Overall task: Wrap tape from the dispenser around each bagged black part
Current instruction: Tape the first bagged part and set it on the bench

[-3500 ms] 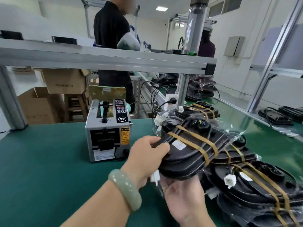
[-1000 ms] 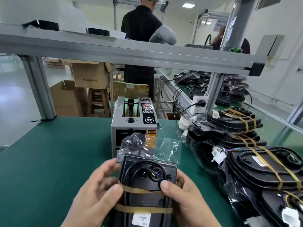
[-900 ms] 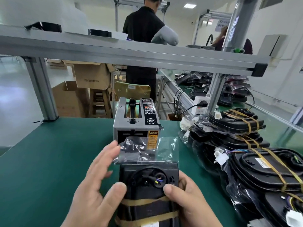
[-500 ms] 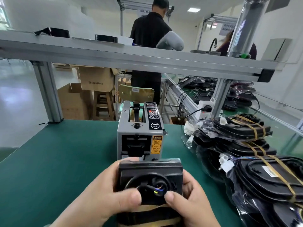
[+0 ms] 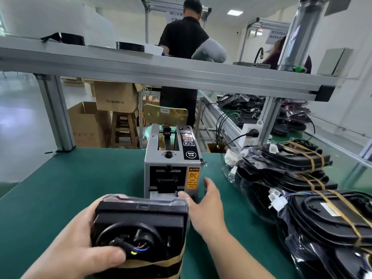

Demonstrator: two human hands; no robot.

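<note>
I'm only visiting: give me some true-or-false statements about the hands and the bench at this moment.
1. The left hand grips the bagged black part. True.
2. The right hand holds that part too. False: it reaches toward the front of the tape dispenser, fingers extended.
3. The held part bears brown tape. True.
4. The pile of taped parts lies left of the dispenser. False: it lies to its right.

The scene is lit brightly and evenly from a ceiling panel (image 5: 235,12) far above the grip of the left hand (image 5: 76,244), faint glare is seen on the bag (image 5: 149,200) just beyond it, and the rail (image 5: 161,71) overhead is bowed by wide-angle distortion.
</note>
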